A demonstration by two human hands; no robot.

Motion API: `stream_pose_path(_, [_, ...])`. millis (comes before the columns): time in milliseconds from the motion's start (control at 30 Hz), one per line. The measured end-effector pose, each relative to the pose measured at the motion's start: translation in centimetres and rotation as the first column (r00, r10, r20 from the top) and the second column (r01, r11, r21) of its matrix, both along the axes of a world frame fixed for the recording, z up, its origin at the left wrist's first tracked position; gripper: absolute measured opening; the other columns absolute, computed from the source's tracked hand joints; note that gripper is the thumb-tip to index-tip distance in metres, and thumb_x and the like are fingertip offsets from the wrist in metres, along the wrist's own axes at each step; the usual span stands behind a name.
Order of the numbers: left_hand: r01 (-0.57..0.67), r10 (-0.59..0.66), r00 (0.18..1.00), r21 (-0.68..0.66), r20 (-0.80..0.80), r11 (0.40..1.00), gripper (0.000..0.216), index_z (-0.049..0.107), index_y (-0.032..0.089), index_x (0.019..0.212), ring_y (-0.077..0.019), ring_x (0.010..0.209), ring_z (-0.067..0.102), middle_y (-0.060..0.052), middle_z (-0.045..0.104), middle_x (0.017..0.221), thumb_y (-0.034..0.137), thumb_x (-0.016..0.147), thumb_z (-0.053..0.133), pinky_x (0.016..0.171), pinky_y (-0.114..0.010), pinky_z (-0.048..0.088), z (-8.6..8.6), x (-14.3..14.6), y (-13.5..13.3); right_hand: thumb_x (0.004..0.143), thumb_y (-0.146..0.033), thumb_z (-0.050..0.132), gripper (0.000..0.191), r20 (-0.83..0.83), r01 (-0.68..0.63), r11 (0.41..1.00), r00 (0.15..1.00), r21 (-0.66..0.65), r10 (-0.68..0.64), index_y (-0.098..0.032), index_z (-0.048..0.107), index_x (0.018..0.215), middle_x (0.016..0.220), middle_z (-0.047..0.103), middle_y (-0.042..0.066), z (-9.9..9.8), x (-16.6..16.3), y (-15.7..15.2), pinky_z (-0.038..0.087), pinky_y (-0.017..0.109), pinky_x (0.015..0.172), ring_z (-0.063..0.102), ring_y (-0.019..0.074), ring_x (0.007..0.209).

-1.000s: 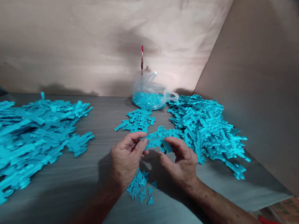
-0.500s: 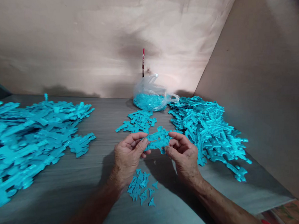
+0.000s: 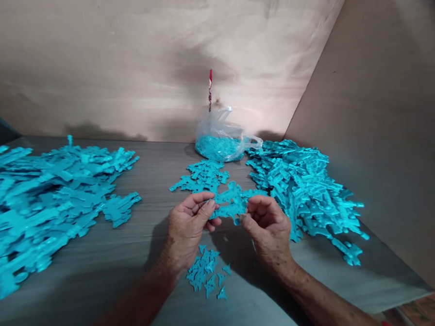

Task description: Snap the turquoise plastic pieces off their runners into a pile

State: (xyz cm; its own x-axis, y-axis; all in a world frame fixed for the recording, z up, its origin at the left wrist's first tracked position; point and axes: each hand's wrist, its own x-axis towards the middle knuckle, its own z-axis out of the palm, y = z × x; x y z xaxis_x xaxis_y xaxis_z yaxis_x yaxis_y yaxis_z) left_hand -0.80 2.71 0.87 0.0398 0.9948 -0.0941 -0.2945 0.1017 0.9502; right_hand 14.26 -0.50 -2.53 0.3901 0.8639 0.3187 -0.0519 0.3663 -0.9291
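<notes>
A flat turquoise plastic piece (image 3: 232,203) with an irregular, cut-out outline is held up above the table. My left hand (image 3: 191,225) pinches its left end between thumb and fingers. At its right edge, the thumb and curled fingers of my right hand (image 3: 268,228) are closed on it; the exact contact is partly hidden by the fingertips. Below the hands lies a small heap of little pointed turquoise bits (image 3: 204,268). Just beyond the held piece, a low pile of flat turquoise pieces (image 3: 203,175) rests on the table.
A large stack of turquoise pieces (image 3: 58,191) covers the left of the grey table (image 3: 142,264). Another tall pile (image 3: 302,183) stands at right. At the back, a clear plastic bag (image 3: 219,138) holds turquoise bits, with a red patterned stick (image 3: 210,90) upright behind it.
My right hand has shifted slightly right and its fingers have curled a little more at the piece's edge. The left hand's pinch is unchanged. The whole view has shifted slightly.
</notes>
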Motion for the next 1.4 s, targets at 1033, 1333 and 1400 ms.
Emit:
stream_pose_path(1033, [0.068,-0.078,0.995,-0.167,-0.054,0.984,0.03,0.069,0.014,0.091,-0.0084,0.054,0.06,0.0,0.067,0.069,0.033,0.07,0.077,0.047,-0.018,0.042,-1.6,-0.2,0.9,0.062,-0.025,0.073,0.033,-0.12,-0.207,0.873,0.978,-0.441,0.171,-0.015,0.073,0.092,0.065,0.066,0.0,0.9,0.6,0.3,0.04,0.019,0.041,0.055,0.0118,0.053])
stream_pose_path(1333, [0.094,-0.142,0.926,-0.151,-0.35,0.984,0.025,0.067,0.015,0.098,-0.0089,0.054,0.06,0.001,0.065,0.067,0.03,0.078,0.061,0.045,-0.017,0.04,-2.2,0.1,0.8,0.063,-0.027,0.069,0.024,-0.004,-0.167,0.842,0.981,-0.512,0.192,-0.014,0.068,0.082,0.063,0.066,0.001,0.7,0.9,0.6,0.039,0.018,0.038,0.055,0.0121,0.051])
stream_pose_path(1400, [0.116,-0.172,0.897,-0.157,-0.408,0.981,0.026,0.067,0.014,0.098,-0.009,0.05,0.058,0.002,0.064,0.062,0.028,0.078,0.06,0.044,-0.017,0.039,-2.3,0.1,0.8,0.063,-0.025,0.066,0.016,0.03,-0.179,0.828,0.973,-0.531,0.229,-0.015,0.065,0.075,0.06,0.063,0.0,0.4,1.0,0.7,0.037,0.018,0.037,0.053,0.011,0.048])
